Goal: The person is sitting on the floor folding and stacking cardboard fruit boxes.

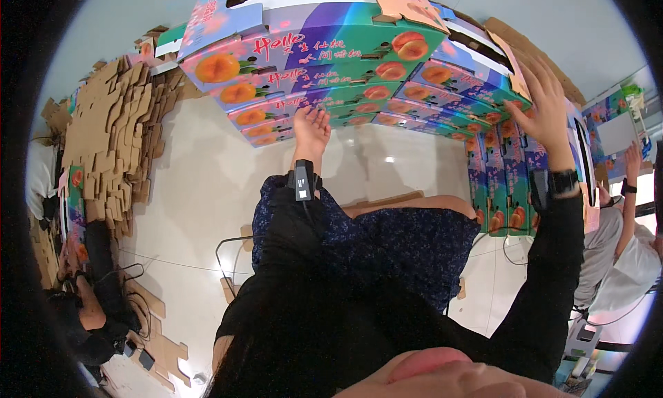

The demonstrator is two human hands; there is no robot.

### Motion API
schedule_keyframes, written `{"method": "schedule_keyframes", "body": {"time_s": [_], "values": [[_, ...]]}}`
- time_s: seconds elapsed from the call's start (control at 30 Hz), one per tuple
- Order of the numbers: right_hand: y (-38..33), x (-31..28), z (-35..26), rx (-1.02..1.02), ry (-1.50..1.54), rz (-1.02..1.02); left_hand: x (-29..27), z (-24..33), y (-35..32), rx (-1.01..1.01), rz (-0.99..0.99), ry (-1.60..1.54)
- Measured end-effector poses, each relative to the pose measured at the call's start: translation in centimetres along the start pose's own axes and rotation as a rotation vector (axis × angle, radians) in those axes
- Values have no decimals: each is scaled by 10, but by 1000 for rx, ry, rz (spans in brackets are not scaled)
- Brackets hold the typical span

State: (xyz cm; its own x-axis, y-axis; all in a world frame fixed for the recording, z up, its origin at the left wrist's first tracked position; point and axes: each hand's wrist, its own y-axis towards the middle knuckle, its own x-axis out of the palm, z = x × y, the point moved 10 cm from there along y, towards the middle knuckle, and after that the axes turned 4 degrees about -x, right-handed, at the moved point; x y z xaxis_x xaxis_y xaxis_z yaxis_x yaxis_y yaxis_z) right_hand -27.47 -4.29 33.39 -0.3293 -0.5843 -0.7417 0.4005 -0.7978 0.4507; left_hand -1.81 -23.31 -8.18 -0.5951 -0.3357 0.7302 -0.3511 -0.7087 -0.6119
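Observation:
In front of me rises a stack of printed peach cartons (307, 45), coloured purple, blue and green, with cut-out openings on top. My left hand (313, 130) is before the stack's front, palm turned up and fingers loosely curled apart, holding nothing. To the right stands a second stack of the same cartons (459, 72). My right hand (545, 108) is at its near right corner, fingers spread, apparently resting against a carton edge; exact contact I cannot tell. Dark bands with small devices circle both my wrists.
Many flattened brown cardboard pieces (114, 142) are piled at the left. More cartons (507, 180) stand upright at the right, beside my knee. Co-workers sit at the far left (90, 301) and far right (628, 260). Cables and cardboard scraps (162, 343) lie on the tiled floor.

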Motion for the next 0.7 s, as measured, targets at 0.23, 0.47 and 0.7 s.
{"method": "schedule_keyframes", "body": {"time_s": [0.23, 0.47, 0.7], "values": [[159, -17, -81, -172, 394, 293, 1, 3, 6, 5, -40, -8], [227, 142, -92, -342, 40, 51, 9, -3, 6, -32, -20, -10], [212, 109, -123, -430, 136, 149, 11, -6, 5, -32, -18, -26]]}}
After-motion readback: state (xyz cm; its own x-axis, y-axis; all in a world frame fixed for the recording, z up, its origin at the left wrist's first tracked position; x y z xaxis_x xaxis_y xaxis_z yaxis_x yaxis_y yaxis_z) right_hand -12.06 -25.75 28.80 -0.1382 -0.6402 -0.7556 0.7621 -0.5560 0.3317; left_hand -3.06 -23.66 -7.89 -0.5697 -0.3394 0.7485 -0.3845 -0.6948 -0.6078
